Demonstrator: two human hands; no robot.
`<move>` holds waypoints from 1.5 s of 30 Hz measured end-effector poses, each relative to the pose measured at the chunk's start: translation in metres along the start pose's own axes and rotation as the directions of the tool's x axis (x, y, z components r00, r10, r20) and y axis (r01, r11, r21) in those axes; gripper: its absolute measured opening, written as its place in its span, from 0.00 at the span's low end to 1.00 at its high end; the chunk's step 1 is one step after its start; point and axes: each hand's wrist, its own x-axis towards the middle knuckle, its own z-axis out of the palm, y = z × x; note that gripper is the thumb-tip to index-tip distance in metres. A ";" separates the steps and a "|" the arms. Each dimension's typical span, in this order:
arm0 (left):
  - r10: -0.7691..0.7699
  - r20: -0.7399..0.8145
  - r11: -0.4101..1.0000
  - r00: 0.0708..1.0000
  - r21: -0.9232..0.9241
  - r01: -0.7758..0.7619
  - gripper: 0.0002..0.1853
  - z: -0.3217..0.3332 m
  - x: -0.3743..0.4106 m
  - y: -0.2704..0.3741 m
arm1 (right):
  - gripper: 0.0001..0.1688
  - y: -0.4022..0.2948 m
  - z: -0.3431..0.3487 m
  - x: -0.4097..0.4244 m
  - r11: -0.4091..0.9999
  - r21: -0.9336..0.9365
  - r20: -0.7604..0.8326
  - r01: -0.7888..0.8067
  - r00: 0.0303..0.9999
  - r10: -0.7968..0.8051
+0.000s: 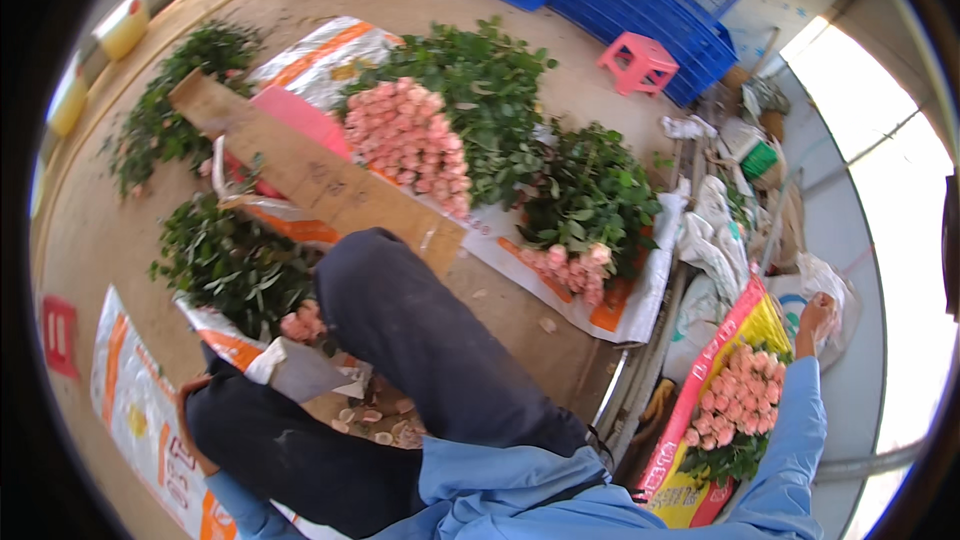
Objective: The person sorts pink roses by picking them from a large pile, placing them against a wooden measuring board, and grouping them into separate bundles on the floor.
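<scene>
At the right, my right hand [819, 313] touches or holds part of a white plastic bag [832, 277]; its fingers are too small to read. Below it, pink roses [739, 396] lie on a yellow and red printed sack [697, 442]. My left hand [191, 390] rests at my left knee, its fingers partly hidden behind the leg. Leafy rose stems [229, 262] with a few pink blooms lie beyond that knee. Ahead, a large bunch of pink roses [409, 142] and a smaller bunch [574, 270] lie on white and orange sacks [517, 255].
A long cardboard strip [322, 172] lies beyond my knees. Blue plastic crates [645, 7] and a pink stool [639, 64] stand at the back. Metal rails [637, 360] and crumpled sacks [712, 240] run along the right. Fallen petals [375, 416] lie between my legs.
</scene>
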 end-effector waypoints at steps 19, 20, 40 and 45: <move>-0.077 -0.623 0.802 0.779 0.425 0.419 0.44 0.156 -0.162 0.142 | 0.07 -0.723 -0.311 -0.430 -0.553 0.803 -0.562 -0.222 0.030 -0.827; -0.078 -0.650 0.767 0.756 0.446 0.463 0.45 0.165 -0.172 0.147 | 0.07 -0.725 -0.340 -0.445 -0.568 0.780 -0.596 -0.260 -0.034 -0.802; -0.056 -0.698 0.783 0.714 0.413 0.465 0.50 0.175 -0.150 0.129 | 0.15 -0.754 -0.309 -0.518 -0.492 0.824 -0.553 -0.280 -0.585 -0.593; -0.137 -0.683 0.795 0.718 0.356 0.491 0.45 0.169 -0.143 0.146 | 0.18 -0.753 -0.308 -0.508 -0.455 0.844 -0.522 -0.283 -0.626 -0.579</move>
